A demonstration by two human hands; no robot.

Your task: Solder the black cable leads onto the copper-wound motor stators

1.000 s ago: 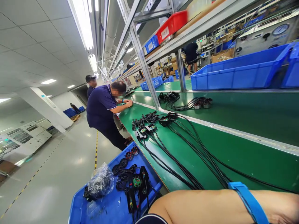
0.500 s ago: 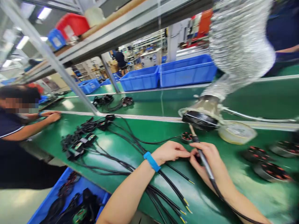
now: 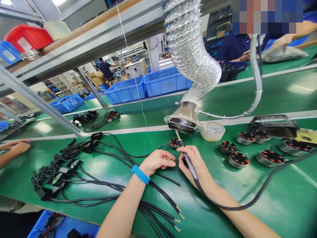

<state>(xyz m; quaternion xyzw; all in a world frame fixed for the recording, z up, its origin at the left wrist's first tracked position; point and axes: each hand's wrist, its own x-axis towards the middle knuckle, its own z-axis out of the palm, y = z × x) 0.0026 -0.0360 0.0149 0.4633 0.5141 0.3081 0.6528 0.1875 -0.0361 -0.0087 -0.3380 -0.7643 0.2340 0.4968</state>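
Observation:
My right hand (image 3: 194, 163) is wrapped round a soldering iron (image 3: 189, 162), its tip pointing up and away beneath the black fume extractor hood (image 3: 182, 124). Just left of the tip, a small round motor stator (image 3: 174, 142) with copper windings lies on the green bench, a black cable (image 3: 146, 156) running to it from the left. My left hand (image 3: 159, 161), with a blue wristband (image 3: 141, 174), is closed in a pinch in front of the stator. What sits between its fingertips is too small to name. A narrow gap separates the two hands.
Black cables with stripped coloured ends (image 3: 177, 210) pass under my left forearm. Several stators (image 3: 239, 160) stand at right, near a round translucent dish (image 3: 212, 131). A silver duct (image 3: 195, 56) hangs above. Blue bins (image 3: 165, 82) stand behind. Another person's hand (image 3: 18, 147) rests at far left.
The view has swung to the right, bringing more stators and a person across the bench into sight. My right fingertips have parted slightly from my left. The soldering iron stays in my right hand.

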